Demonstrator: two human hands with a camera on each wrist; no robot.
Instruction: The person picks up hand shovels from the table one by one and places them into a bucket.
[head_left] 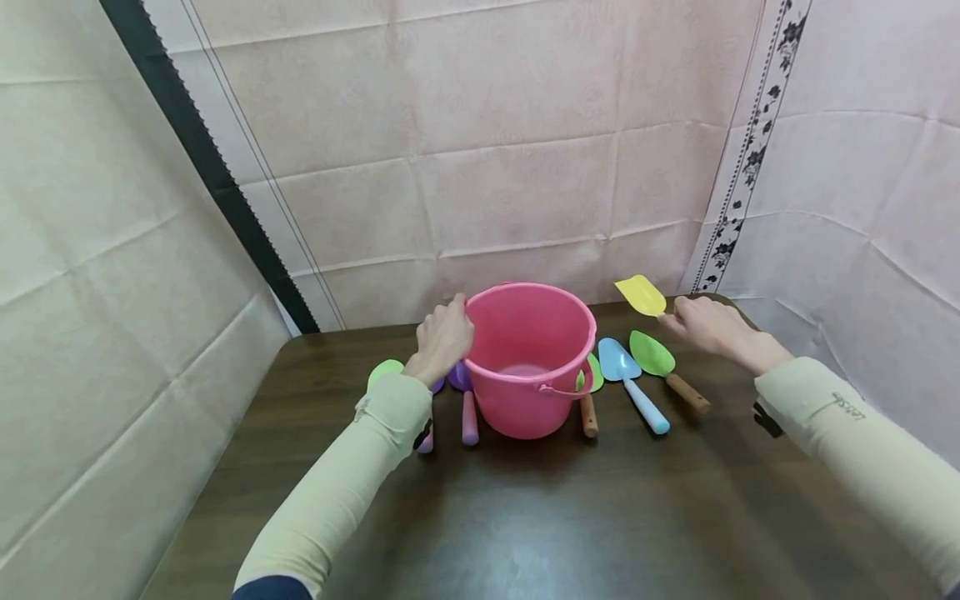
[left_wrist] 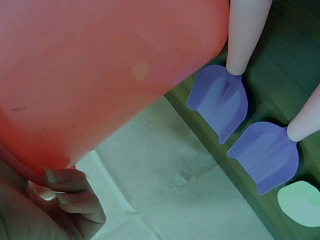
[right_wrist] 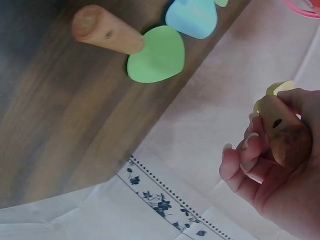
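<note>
Bucket (head_left: 525, 404) is smooth plastic with a soft sheen. Table (head_left: 517, 517) under it: dark wood grain, and from where I'm standing, glossy in front of the bucket. Cloth (head_left: 517, 200) behind bucket: matt, creased. Yellow trowel (head_left: 641, 296) and outer green trowel (head_left: 658, 360), right of bucket: smooth blades, wood handles. Purple shovel (left_wrist: 219, 100) left of bucket: smooth, plastic-looking.

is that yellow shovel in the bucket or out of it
Out: the right hand holds the yellow shovel off to the right of the pink bucket.
</note>
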